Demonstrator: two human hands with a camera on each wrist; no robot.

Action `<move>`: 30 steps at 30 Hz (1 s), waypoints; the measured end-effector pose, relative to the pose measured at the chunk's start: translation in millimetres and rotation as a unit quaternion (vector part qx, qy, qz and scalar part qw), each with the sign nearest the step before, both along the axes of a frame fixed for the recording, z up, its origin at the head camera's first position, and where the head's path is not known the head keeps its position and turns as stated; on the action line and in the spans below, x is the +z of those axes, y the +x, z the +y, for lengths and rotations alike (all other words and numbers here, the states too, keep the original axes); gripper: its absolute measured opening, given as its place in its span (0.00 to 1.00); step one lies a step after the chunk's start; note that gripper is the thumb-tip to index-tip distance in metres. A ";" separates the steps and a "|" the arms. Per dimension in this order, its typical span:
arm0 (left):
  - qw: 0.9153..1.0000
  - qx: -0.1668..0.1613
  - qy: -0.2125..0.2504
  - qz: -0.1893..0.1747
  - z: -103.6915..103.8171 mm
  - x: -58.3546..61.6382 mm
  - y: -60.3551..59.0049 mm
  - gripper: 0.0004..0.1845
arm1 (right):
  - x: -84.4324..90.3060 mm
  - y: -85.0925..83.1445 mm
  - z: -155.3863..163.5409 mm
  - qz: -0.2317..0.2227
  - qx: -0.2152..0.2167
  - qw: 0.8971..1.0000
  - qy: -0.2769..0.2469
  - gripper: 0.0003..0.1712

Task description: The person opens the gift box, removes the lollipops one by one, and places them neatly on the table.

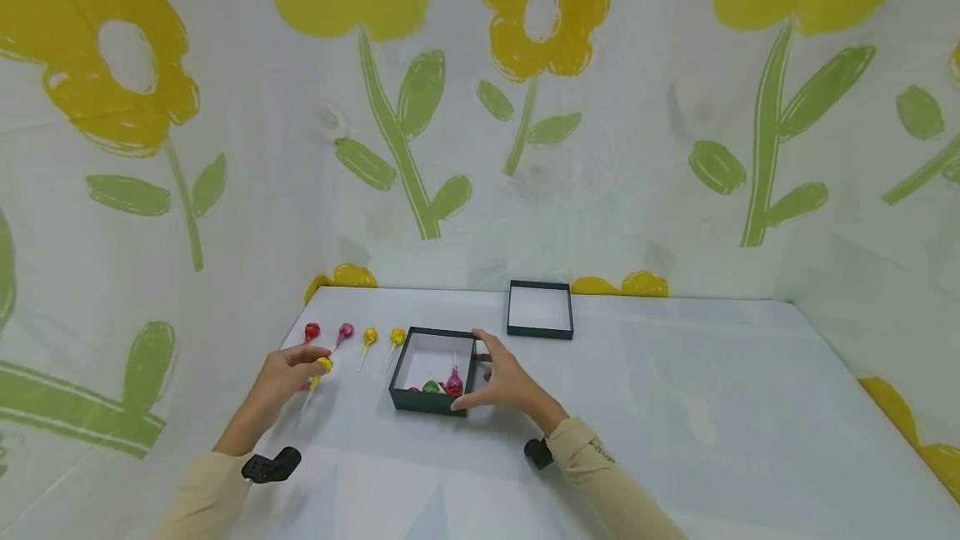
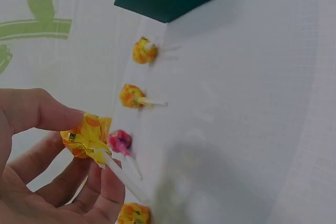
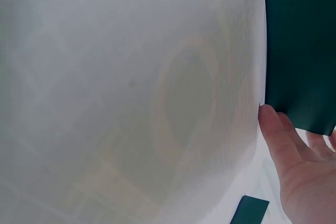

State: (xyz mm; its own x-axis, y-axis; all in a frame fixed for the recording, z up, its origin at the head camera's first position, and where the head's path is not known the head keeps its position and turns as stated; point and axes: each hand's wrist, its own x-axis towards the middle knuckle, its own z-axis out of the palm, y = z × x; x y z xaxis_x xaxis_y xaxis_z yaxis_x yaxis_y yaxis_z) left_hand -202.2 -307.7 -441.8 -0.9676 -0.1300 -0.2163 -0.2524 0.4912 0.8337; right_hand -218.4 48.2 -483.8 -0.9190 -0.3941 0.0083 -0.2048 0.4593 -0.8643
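My left hand (image 1: 283, 375) pinches a yellow-wrapped lollipop (image 2: 86, 137) between thumb and fingers, its white stick slanting down. Near it on the table lie a red lollipop (image 1: 311, 330), a pink lollipop (image 1: 345, 330) and two yellow lollipops (image 1: 370, 336). Another yellow lollipop (image 2: 134, 214) shows at the bottom of the left wrist view. A dark green box (image 1: 427, 401) stands uncovered, with a green lollipop (image 1: 431, 387) and a pink lollipop (image 1: 453, 382) among those along its front wall. My right hand (image 1: 506, 382) grips the box's right side, thumb at the front corner, fingers toward the back.
Behind the box, a dark-rimmed lid (image 1: 540, 332) lies with its white inside facing up at the table's back edge. The white table (image 1: 675, 407) stretches off to the right. A flower-printed curtain (image 1: 615, 190) hangs behind and at the sides.
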 end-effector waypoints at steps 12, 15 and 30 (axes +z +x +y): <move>0.997 0.043 -0.058 0.031 3.9 -15.9 0.5 0.18 | -3.7 -0.4 0.4 -0.004 0.004 1.000 -0.013 0.68; 0.994 0.041 -0.097 0.029 5.4 -22.6 -0.3 0.16 | -4.0 -0.6 0.3 -0.007 0.006 1.000 -0.011 0.68; 0.987 0.033 -0.151 0.044 14.9 -29.4 -3.4 0.15 | -1.2 -1.4 1.0 -0.008 0.002 1.000 -0.004 0.67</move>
